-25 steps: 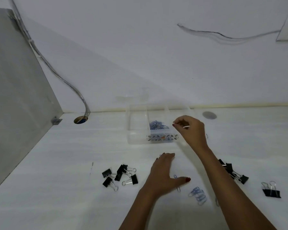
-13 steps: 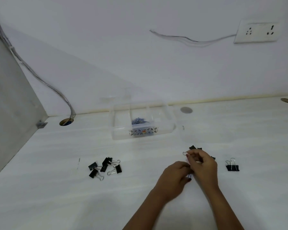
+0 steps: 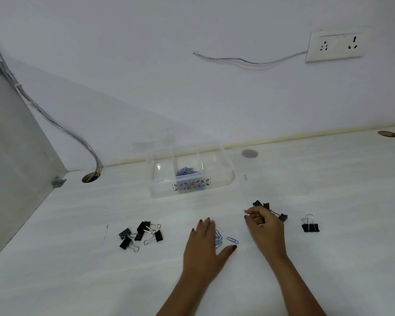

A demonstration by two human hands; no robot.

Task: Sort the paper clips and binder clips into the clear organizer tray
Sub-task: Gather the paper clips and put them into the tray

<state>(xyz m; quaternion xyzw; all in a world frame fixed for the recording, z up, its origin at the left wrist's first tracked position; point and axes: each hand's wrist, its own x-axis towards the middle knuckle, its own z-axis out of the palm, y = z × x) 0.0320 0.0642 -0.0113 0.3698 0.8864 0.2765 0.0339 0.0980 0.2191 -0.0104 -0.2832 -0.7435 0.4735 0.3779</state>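
The right hand [image 3: 263, 224] pinches something small, what I cannot tell; the left hand [image 3: 205, 245] lies spread beside thin, light, slippery paper clips [image 3: 219, 239], best taken by the edges.

One organizer tray [image 3: 224, 176], two hands [image 3: 202, 252]

I see a white desk [image 3: 328, 201] running back to a plain white wall [image 3: 169, 65]. A double socket plate [image 3: 336, 45] sits high on the wall toward the right, thin wires [image 3: 249, 61] trailing left from it. A grey side panel [image 3: 14, 144] closes the desk's left edge, where cables [image 3: 55, 126] drop into a grommet hole [image 3: 90, 177] at the far left corner.
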